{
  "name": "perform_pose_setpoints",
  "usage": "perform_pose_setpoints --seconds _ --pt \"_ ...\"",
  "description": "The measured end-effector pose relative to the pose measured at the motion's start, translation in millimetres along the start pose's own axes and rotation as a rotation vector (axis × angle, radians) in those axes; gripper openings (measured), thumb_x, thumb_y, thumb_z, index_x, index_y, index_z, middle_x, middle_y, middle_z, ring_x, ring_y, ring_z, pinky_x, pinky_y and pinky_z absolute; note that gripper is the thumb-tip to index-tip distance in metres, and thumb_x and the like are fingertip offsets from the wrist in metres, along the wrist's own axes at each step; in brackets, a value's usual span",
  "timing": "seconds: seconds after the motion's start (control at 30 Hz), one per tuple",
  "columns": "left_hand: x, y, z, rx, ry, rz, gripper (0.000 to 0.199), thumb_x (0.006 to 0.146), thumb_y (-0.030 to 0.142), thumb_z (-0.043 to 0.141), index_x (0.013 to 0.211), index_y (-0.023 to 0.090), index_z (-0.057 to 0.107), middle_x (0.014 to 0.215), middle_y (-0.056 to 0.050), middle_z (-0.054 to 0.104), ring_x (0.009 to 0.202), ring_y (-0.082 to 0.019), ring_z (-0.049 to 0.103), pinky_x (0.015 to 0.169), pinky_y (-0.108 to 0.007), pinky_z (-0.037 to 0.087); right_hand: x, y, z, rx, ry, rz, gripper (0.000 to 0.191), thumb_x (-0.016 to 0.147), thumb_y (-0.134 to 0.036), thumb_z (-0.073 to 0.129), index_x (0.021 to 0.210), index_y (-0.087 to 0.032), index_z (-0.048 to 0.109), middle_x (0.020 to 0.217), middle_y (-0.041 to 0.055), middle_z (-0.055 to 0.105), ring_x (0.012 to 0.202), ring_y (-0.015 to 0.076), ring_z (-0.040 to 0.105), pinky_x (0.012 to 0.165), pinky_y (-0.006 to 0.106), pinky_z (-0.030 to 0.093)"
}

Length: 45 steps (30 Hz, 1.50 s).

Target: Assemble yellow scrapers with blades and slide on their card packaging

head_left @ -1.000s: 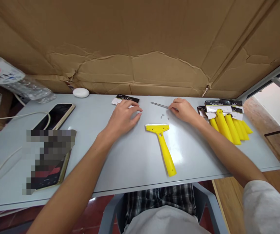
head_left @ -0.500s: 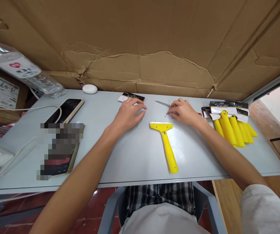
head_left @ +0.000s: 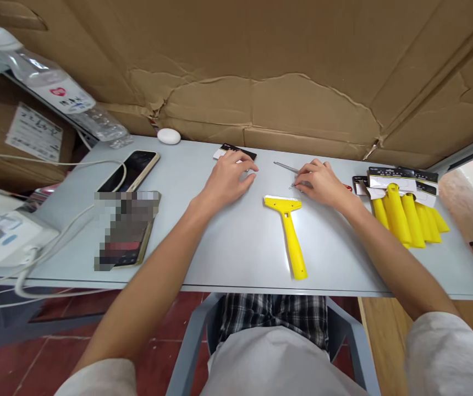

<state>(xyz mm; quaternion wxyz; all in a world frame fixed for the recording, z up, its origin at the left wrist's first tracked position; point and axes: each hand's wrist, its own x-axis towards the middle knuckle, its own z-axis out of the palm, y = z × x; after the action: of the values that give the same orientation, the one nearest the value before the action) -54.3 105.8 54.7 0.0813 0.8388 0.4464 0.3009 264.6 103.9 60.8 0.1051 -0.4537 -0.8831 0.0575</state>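
Note:
My left hand [head_left: 232, 179] rests at the back of the table with bent fingers apart and nothing visible in them. Behind its fingertips lies a black-and-white card [head_left: 238, 149]. My right hand [head_left: 320, 182] is lowered to the tabletop, thumb and forefinger nearly together at some tiny metal pieces [head_left: 291, 187]; what the fingertips pinch is too small to make out. Partly under that hand lies a screwdriver with a thin metal shaft [head_left: 286, 166] and red handle end [head_left: 347, 187]. Between my forearms is a yellow scraper [head_left: 292, 242], its head away from me.
Several yellow handles [head_left: 399, 217] with black-and-white cards [head_left: 393, 177] lie piled at the right. Leftward are two phones [head_left: 139, 165], [head_left: 148, 234], white cables [head_left: 69, 231], a white oval object [head_left: 169, 136] and a plastic bottle [head_left: 65, 93]. Cardboard [head_left: 261, 66] walls the back.
The camera view has shifted, so the table sits higher and further right in the picture. Both hands stay at nearly the same places on the table; the scraper has not moved.

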Motion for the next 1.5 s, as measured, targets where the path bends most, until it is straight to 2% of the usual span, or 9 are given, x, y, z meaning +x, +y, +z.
perform_pose_setpoints --seconds 0.2,0.37,0.5,0.6,0.7,0.77,0.87,1.03,1.5 --pt "-1 6 0.2 -0.063 -0.021 -0.017 0.026 0.097 0.029 0.061 0.110 0.023 0.082 0.125 -0.011 0.076 0.122 -0.032 0.067 0.110 -0.054 0.052 2 -2 2 -0.032 -0.012 0.010 0.024 0.102 -0.026 0.059 0.106 -0.021 0.083 0.119 0.0145 0.078 0.113 0.0340 0.054 0.092 0.049 0.035" --pt "-4 18 0.1 -0.181 -0.083 0.030 0.026 0.098 0.035 0.063 0.111 0.023 0.082 0.121 -0.010 0.077 0.111 -0.027 0.071 0.104 -0.046 0.056 0 -7 3 -0.078 -0.006 0.012 0.032 0.106 -0.026 0.051 0.106 -0.019 0.081 0.114 0.0169 0.077 0.115 0.0363 0.054 0.093 0.052 0.035" --pt "-4 25 -2.2 -0.190 -0.117 0.041 0.026 0.098 0.038 0.064 0.109 0.024 0.083 0.118 -0.009 0.078 0.112 -0.028 0.070 0.106 -0.047 0.055 -6 -10 1 -0.075 0.014 0.032 0.032 0.107 -0.027 0.050 0.109 -0.020 0.081 0.116 0.0179 0.076 0.118 0.0379 0.054 0.095 0.053 0.035" --pt "-4 24 -4.5 -0.212 -0.239 0.057 0.030 0.096 0.045 0.069 0.113 0.025 0.083 0.121 -0.009 0.078 0.114 -0.029 0.071 0.105 -0.046 0.054 -13 -18 -3 -0.052 0.057 0.030 0.030 0.107 -0.027 0.051 0.110 -0.020 0.080 0.121 0.0170 0.076 0.120 0.0374 0.054 0.096 0.052 0.035" --pt "-5 21 -4.1 -0.233 -0.412 0.038 0.044 0.091 0.054 0.077 0.123 0.024 0.082 0.125 -0.010 0.077 0.102 -0.026 0.071 0.093 -0.042 0.056 -19 -31 -7 0.003 0.089 0.008 0.028 0.108 -0.028 0.052 0.109 -0.021 0.079 0.123 0.0150 0.075 0.121 0.0356 0.055 0.096 0.050 0.036" --pt "-5 19 -2.2 -0.240 -0.459 0.022 0.053 0.088 0.057 0.080 0.129 0.024 0.080 0.125 -0.010 0.077 0.096 -0.025 0.070 0.087 -0.040 0.055 -21 -42 -8 0.055 0.083 -0.007 0.028 0.109 -0.028 0.052 0.108 -0.022 0.079 0.123 0.0135 0.075 0.121 0.0341 0.055 0.096 0.049 0.037" --pt "-5 18 0.0 -0.260 -0.444 0.031 0.055 0.086 0.057 0.081 0.131 0.023 0.079 0.122 -0.010 0.078 0.093 -0.024 0.068 0.085 -0.039 0.054 -21 -56 -7 0.147 0.044 -0.025 0.027 0.109 -0.028 0.051 0.109 -0.023 0.078 0.123 0.0116 0.075 0.120 0.0326 0.056 0.095 0.047 0.038" --pt "-3 18 -2.4 -0.276 -0.460 0.075 0.038 0.090 0.051 0.077 0.118 0.026 0.084 0.113 -0.008 0.079 0.090 -0.024 0.068 0.083 -0.038 0.052 -18 -62 -1 0.259 0.000 -0.052 0.023 0.108 -0.026 0.053 0.110 -0.023 0.076 0.124 0.0111 0.073 0.121 0.0311 0.057 0.101 0.046 0.039" --pt "-3 22 0.6 -0.299 -0.467 0.092 0.028 0.090 0.036 0.072 0.113 0.025 0.084 0.102 -0.004 0.081 0.086 -0.021 0.066 0.080 -0.034 0.050 -4 -70 2 0.200 -0.127 -0.058 0.023 0.109 -0.026 0.057 0.111 -0.023 0.079 0.133 0.0123 0.070 0.127 0.0329 0.055 0.098 0.046 0.038"
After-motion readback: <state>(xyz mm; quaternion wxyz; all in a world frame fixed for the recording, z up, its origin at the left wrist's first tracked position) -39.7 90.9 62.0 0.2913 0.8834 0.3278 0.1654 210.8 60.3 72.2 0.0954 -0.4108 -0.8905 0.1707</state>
